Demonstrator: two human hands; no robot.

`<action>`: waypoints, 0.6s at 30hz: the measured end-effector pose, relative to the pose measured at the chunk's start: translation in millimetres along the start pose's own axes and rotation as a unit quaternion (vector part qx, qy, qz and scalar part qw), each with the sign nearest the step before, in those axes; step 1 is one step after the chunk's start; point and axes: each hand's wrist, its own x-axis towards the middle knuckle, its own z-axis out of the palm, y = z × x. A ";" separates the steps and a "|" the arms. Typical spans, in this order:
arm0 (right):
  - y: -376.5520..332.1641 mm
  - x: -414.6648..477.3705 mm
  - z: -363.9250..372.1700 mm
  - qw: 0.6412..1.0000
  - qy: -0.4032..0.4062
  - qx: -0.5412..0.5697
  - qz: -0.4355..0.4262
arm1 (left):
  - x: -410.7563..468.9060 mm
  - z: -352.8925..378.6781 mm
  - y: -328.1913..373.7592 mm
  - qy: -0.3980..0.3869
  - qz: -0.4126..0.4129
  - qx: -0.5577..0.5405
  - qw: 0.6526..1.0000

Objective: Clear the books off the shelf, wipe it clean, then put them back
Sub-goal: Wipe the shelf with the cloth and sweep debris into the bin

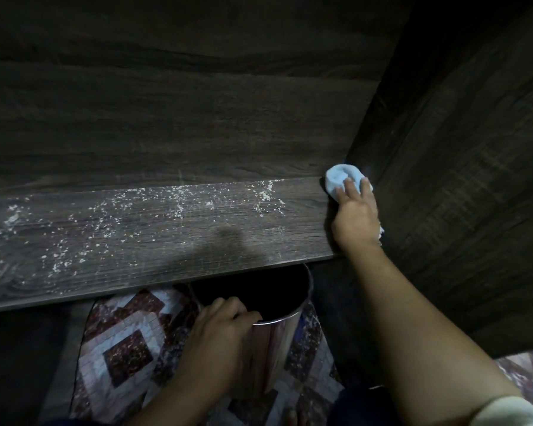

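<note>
At 12 o'clock, a dark wood-grain back panel; at 3 o'clock, a matching side panel, joined to it in a corner. Across the middle, from 9 to 3 o'clock, the shelf, a dark board with a shadow near its front edge. At 7 o'clock, below the shelf, a patterned floor of brown and white squares. At 6 o'clock, partly under the shelf's front edge, a shiny metal bin, upright, dark inside. Both hands busy: right hand at 3 o'clock, in the shelf's far right corner, holding a light blue cloth pressed onto the board; left hand at 6 o'clock, fingers hooked over the bin's near rim, gripping it. From 9 o'clock to just left of the cloth, white crumbs scattered over the shelf
</note>
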 end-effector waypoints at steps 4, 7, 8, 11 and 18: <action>-19.3 1.3 0.0 0.990 -0.097 0.080 0.071 | 1.1 -3.3 1.7 0.006 0.003 0.006 1.000; -35.9 0.7 -0.6 0.984 -0.105 0.131 0.064 | 1.4 -3.7 3.3 0.008 0.004 0.009 1.000; -42.9 -2.8 0.3 0.983 -0.098 0.150 0.033 | 1.3 -3.7 3.6 0.008 0.008 0.009 1.000; -64.3 -12.6 3.1 0.970 -0.101 0.221 -0.026 | 1.5 -3.7 4.5 0.011 0.014 0.010 1.000; -35.5 9.8 -10.2 0.985 0.026 0.173 0.013 | 0.4 -2.3 0.2 0.026 0.018 0.005 0.999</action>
